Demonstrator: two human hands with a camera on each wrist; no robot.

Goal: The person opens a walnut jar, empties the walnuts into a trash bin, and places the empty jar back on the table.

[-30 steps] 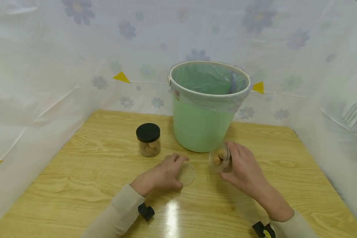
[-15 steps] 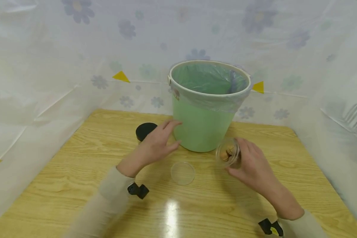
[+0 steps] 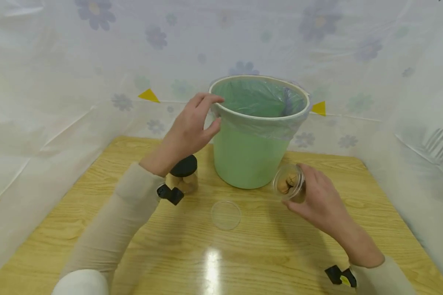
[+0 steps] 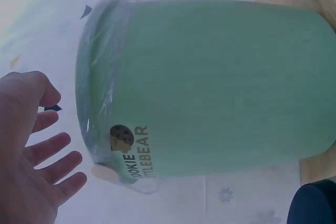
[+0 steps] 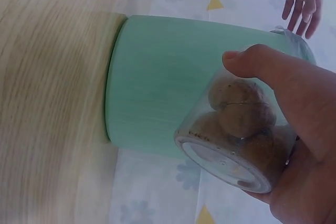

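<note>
My left hand (image 3: 192, 123) is raised beside the left rim of the green bucket (image 3: 249, 157), fingers spread and holding nothing. In the left wrist view the left hand (image 4: 31, 156) stands a little apart from the bucket (image 4: 220, 87). My right hand (image 3: 317, 200) grips a lidless clear jar (image 3: 289, 182) of walnuts, tilted on its side with its mouth toward me, to the right of the bucket's base. The right wrist view shows the jar (image 5: 236, 129) with fingers wrapped round it. A clear round lid (image 3: 226, 214) lies flat on the table between my arms.
A second clear jar with a black lid (image 3: 185, 171) stands left of the bucket, partly behind my left wrist. The bucket holds a thin plastic liner (image 3: 258, 98). Flowered plastic sheeting (image 3: 77, 73) walls the wooden table (image 3: 280, 254) on three sides.
My left hand let go of the clear lid on the table and rose up to the bucket's left rim. My right hand lifted the open jar slightly up and right.
</note>
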